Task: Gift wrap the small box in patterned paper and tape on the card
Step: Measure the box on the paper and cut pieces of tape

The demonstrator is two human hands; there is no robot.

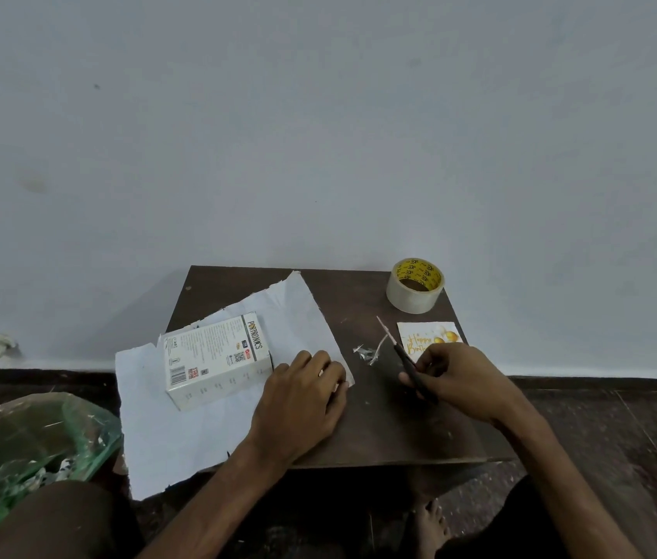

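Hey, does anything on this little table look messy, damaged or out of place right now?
Yes. The paper under the box has a ragged, torn-looking far edge and hangs off the table's left and near sides. Small scraps lie on the table between the paper and the card.

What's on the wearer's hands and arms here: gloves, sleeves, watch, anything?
Nothing that shows. The left hand and right hand are bare, with no gloves. The left forearm and right forearm are uncovered as far as the frame shows them, with no sleeve edge in view. No watch, band or bracelet at either wrist. No rings that I can make out.
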